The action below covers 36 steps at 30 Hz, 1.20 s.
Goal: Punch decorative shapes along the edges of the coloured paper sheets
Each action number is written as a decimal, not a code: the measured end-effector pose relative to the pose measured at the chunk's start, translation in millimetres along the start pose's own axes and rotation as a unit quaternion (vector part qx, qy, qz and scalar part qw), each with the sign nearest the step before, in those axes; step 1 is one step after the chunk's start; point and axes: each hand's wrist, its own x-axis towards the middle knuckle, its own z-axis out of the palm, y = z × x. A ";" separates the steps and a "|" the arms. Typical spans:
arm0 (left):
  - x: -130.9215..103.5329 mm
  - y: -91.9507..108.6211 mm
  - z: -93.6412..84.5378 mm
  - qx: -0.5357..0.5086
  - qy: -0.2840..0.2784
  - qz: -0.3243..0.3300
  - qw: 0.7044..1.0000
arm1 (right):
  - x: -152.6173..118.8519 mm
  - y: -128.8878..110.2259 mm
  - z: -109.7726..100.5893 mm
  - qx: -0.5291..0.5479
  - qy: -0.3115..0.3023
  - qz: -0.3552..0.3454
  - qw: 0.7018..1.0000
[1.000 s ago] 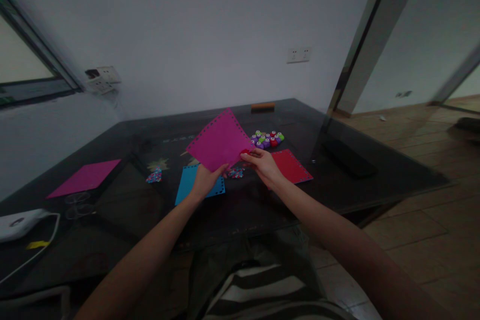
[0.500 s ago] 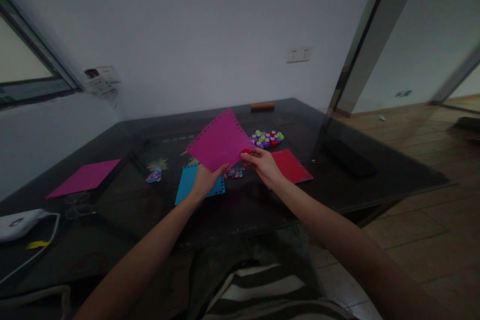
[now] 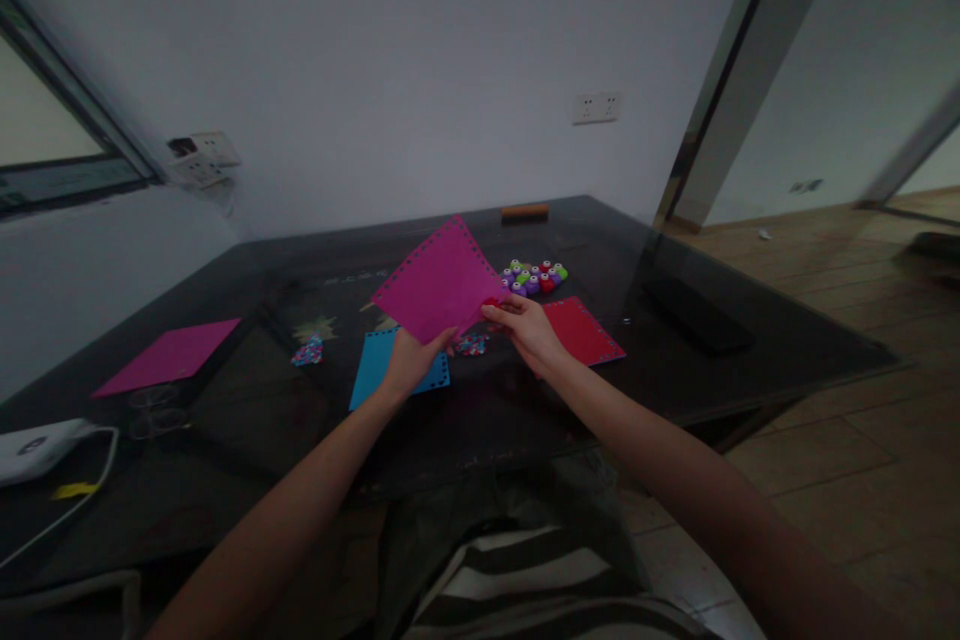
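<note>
A pink sheet of paper point(image 3: 446, 285) with small holes punched along its edges is held up, tilted, above the table. My left hand point(image 3: 416, 357) is closed on its lower corner, thumb on top. My right hand point(image 3: 525, 323) closes around a small red craft punch point(image 3: 491, 303) at the sheet's right edge; the fingers partly cover the punch. Behind the right hand stands a cluster of green, purple and red craft punches point(image 3: 534, 278). Below the sheet lie a blue sheet point(image 3: 369, 375) with punched edges and a small pile of coloured paper bits point(image 3: 472, 346). A red punched sheet point(image 3: 581, 332) lies beside my right wrist.
On the dark table point(image 3: 480, 430) are another pink sheet point(image 3: 169, 357), a second pile of paper bits point(image 3: 307, 351), a black case point(image 3: 697, 317), a brown roll point(image 3: 525, 213) and a white power strip point(image 3: 41, 450) with a cable at the left edge.
</note>
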 end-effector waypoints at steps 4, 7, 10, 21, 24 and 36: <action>0.8 -3.0 0.1 0.005 0.002 0.009 1.000 | -0.3 0.3 0.1 0.006 -0.004 0.001 1.000; 1.0 -3.9 0.1 0.001 -0.004 0.011 1.000 | -0.2 0.7 0.1 0.009 -0.004 0.003 1.000; 0.5 -2.5 -0.3 -0.005 -0.009 0.009 1.000 | 0.2 1.2 -0.1 0.011 -0.002 0.004 1.000; 0.1 -0.4 0.1 -0.012 -0.009 0.007 1.000 | 1.2 2.0 -1.1 0.007 -0.004 -0.004 1.000; 0.5 -3.0 0.2 -0.015 -0.012 0.006 1.000 | 0.9 1.0 -0.7 0.004 -0.004 -0.003 1.000; 0.5 -1.3 0.9 -0.012 -0.001 0.000 1.000 | 2.1 2.8 -1.9 0.002 -0.009 -0.010 1.000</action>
